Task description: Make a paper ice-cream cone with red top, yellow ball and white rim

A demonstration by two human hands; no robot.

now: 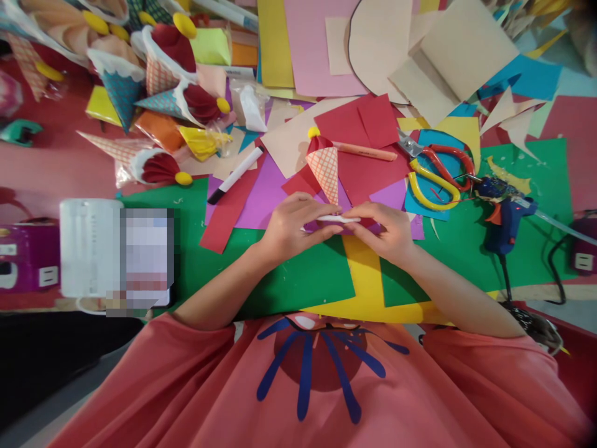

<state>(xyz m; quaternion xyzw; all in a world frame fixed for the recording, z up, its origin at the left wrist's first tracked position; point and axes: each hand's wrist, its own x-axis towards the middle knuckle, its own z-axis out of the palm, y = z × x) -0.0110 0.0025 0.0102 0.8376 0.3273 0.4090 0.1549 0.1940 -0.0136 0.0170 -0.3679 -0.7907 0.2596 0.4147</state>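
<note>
A thin white strip (338,218), which looks like soft modelling clay, is pinched between my two hands. My left hand (290,229) grips its left part between thumb and fingers. At the other end, the thumb and fingers of my right hand (388,230) close on it. Just beyond my fingers lies a small paper cone (325,169) with an orange grid pattern, a dark red top and a yellow ball (313,132). Its tip points toward my hands. Purple paper (261,193) and red paper lie around it.
Orange-handled scissors (448,163), yellow-handled scissors (433,190) and a blue glue gun (506,221) lie to the right. A marker (236,175), a phone (147,255) and a white box (89,249) are left. Several decorated cones (119,87) fill the back left; coloured card sheets (321,50) lie behind.
</note>
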